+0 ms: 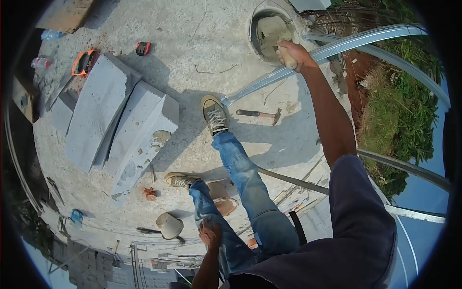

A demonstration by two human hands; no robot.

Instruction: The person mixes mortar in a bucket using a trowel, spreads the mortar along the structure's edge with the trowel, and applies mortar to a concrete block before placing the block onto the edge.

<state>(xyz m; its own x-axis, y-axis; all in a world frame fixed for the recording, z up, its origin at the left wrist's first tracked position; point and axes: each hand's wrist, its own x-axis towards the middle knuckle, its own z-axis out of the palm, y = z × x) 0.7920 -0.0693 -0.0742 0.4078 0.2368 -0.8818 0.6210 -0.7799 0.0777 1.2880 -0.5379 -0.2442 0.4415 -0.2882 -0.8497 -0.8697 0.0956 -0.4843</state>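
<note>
My right hand is wrapped round the light wooden handle of what looks like a trowel, at the rim of a bucket. Wet grey mortar lies inside the bucket and hides the tool's blade. Lower down, my left hand rests on my jeans near the knee, its fingers spread and holding nothing. On the concrete between my foot and the bucket side lies a hammer with a dark and red handle.
Large grey blocks lie at left, beside an orange-handled saw and a red tape measure. Metal channels cross near the bucket, by the slab's edge with plants beyond. A pale bucket stands lower left.
</note>
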